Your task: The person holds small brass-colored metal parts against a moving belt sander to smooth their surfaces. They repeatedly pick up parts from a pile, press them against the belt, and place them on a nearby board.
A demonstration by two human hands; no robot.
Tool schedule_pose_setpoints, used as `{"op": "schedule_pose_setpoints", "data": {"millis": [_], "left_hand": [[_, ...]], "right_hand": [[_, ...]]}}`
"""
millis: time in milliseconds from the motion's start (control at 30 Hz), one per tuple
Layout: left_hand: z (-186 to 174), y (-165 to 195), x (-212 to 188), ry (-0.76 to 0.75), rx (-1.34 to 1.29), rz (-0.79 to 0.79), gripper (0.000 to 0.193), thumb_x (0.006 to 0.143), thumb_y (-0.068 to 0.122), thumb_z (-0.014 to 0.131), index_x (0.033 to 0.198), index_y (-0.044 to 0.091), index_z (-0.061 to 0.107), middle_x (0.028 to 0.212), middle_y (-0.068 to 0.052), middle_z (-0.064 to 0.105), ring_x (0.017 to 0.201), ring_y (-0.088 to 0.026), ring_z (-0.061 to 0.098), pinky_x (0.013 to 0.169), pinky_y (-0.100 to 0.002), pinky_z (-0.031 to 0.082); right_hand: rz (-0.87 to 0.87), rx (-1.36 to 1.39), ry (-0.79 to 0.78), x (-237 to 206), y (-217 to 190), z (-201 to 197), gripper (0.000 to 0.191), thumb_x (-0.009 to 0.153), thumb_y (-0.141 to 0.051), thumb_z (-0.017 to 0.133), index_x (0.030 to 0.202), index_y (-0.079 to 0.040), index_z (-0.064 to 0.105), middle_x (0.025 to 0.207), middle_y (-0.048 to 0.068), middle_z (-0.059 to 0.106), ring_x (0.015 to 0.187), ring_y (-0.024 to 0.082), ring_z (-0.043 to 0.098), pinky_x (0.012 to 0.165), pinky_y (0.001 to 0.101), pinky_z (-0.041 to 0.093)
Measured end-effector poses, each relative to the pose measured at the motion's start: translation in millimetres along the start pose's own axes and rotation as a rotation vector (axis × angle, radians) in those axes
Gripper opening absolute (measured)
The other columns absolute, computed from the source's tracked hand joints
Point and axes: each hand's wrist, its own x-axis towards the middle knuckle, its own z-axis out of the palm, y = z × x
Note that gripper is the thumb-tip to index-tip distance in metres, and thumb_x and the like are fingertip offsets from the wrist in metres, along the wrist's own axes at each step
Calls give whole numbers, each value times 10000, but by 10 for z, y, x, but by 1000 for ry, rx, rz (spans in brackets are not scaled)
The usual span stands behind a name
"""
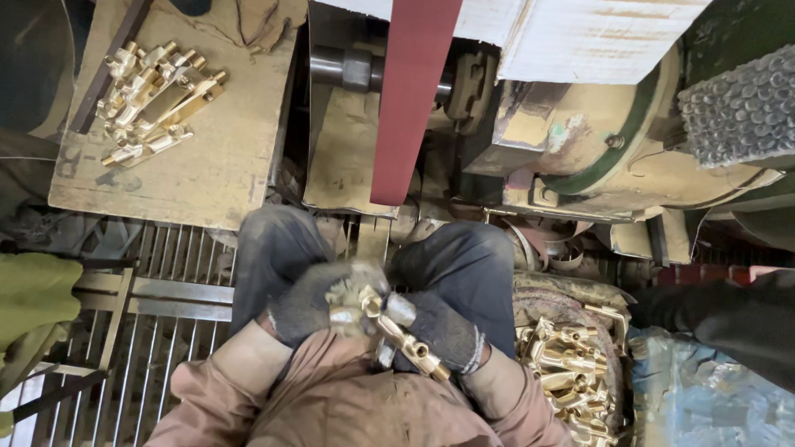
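Observation:
Both my hands wear dark knit gloves and meet over my lap. A brass fitting [397, 327] with several tubular ends lies between them. My left hand [310, 302] grips its upper end and my right hand [443, 331] grips the lower part, whose end pokes out below the fingers. Just above my hands a dark red sanding belt [410, 99] runs down from the top of the frame. The fitting is apart from the belt.
A pile of brass fittings [153, 99] lies on a worn wooden board [207, 165] at upper left. More brass fittings [571, 372] fill a container at my right. A dusty machine housing [613, 141] stands at right, a metal grate [166, 331] at lower left.

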Motion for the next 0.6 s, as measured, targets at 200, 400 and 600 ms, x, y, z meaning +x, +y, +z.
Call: {"op": "schedule_pose_setpoints", "data": {"millis": [200, 400, 600], "left_hand": [[-26, -85, -117, 134, -15, -29, 402, 837, 113, 822, 1179, -45, 681, 1111, -113, 739, 1028, -172, 722, 897, -309, 619], [-36, -191, -11, 291, -1018, -173, 426, 937, 191, 811, 1173, -111, 627, 1065, -205, 714, 964, -290, 725, 838, -404, 619], [-26, -45, -2, 365, 43, 93, 651, 704, -18, 866, 1296, -43, 598, 1169, -103, 706, 1071, -175, 695, 936, -322, 590]], "right_hand": [[-217, 47, 12, -222, -238, -150, 525, 967, -283, 680, 1363, 52, 602, 1284, 144, 697, 1107, 197, 693, 959, 318, 551], [-512, -143, 212, -286, -407, -72, 584, 868, -40, 845, 1378, 90, 594, 1315, 161, 682, 1176, 220, 686, 1050, 365, 563], [-460, -306, 328, -167, -354, -132, 555, 801, 15, 847, 1296, 60, 602, 1277, 150, 706, 1141, 185, 703, 948, 316, 596]]}}
